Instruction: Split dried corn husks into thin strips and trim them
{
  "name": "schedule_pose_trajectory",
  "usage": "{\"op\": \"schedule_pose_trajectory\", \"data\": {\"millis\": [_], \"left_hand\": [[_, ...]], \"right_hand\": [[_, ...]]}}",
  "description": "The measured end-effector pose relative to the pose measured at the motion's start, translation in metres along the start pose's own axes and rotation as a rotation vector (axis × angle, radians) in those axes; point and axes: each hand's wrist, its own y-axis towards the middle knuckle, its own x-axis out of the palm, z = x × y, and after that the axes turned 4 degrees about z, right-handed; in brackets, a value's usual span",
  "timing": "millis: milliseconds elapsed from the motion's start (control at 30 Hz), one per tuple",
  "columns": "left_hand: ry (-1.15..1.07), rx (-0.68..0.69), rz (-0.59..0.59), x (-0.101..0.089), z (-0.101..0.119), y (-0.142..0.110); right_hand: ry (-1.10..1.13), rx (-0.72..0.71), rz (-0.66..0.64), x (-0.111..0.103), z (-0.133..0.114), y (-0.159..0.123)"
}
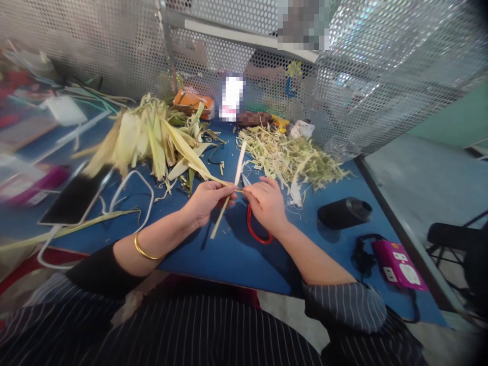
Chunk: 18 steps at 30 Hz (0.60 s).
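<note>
My left hand is closed, thumb against fingers, on narrow corn husk strips that cross at the fingertips. One pale strip runs up and down through the pinch. Another, a longer yellowish husk, trails back toward the husk pile. My right hand is closed around scissors; their red handle loop shows below the palm and the blade tips above the fingers. Its thumb and fingertips meet at the thin end of the husk, close to the left fingertips. The right fingers partly hide the scissors.
A pile of corn husks lies back left, with shredded husk back right. A phone with a white cable is at left. At right are a black cylinder and a purple box. Perforated metal panels stand behind.
</note>
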Motion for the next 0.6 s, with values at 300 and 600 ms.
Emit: {"op": "schedule_pose_trajectory", "data": {"millis": [300, 600], "left_hand": [[0.154, 0.002, -0.107, 0.0049, 0.0006, -0.0079], [0.239, 0.002, -0.105, 0.0072, -0.0043, -0.0081]], "right_hand": [[0.512, 0.442, -0.044, 0.0013, -0.0048, 0.0026], [0.764, 0.7, 0.002, 0.004, -0.008, 0.0011]]}}
